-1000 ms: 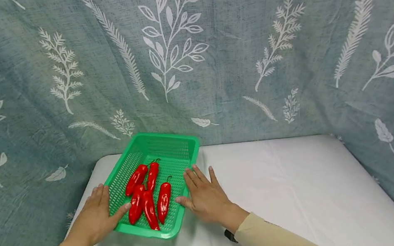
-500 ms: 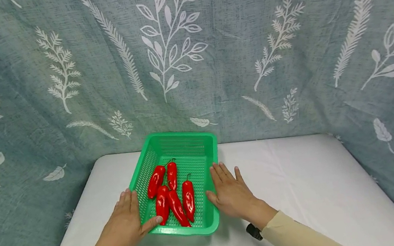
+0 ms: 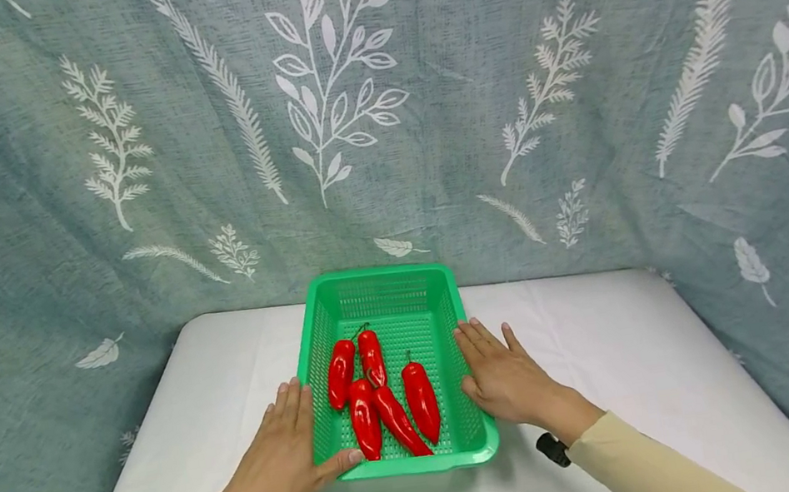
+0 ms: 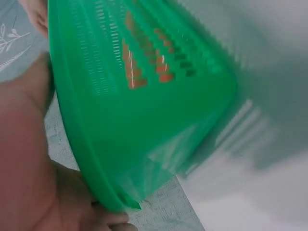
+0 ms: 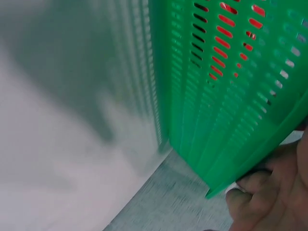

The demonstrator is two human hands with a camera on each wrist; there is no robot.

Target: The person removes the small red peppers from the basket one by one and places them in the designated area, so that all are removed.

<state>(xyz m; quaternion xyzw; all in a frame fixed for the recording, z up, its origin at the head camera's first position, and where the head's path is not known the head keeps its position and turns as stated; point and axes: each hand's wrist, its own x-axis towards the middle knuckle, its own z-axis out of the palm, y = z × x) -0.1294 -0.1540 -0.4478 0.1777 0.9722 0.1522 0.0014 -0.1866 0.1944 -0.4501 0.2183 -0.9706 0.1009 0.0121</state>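
1. With the left hand [image 3: 276,456] laid along the left side of the green basket [image 3: 415,465], touches the rim with straight fingers and rests the thumb over the near-left corner.
2. With the right hand [image 3: 507,377], touches the opposite rim in much the same way, with straight fingers pointing toward the far end and a thumb spread toward the near end.
3. In both wrist views, shows fingers close against the rim; cannot tell the firmness of the hold.
4. Stands upright, in the basket's case, toward the far side of the white table [image 3: 643,345], roughly square to the edge and in front of the patterned cloth [image 3: 426,149]; cannot tell for certain about contact beneath the base.
5. Contains five red peppers [image 3: 400,422], lying loose on the mesh floor with stems mostly toward the far end.
6. Judging by the two-sided contact, looks like a step of positioning or steadying the basket.
7. Next, probably calls for even pressure from both sides and a level base, to avoid rolling the peppers; once settled, for a clean sideways release.
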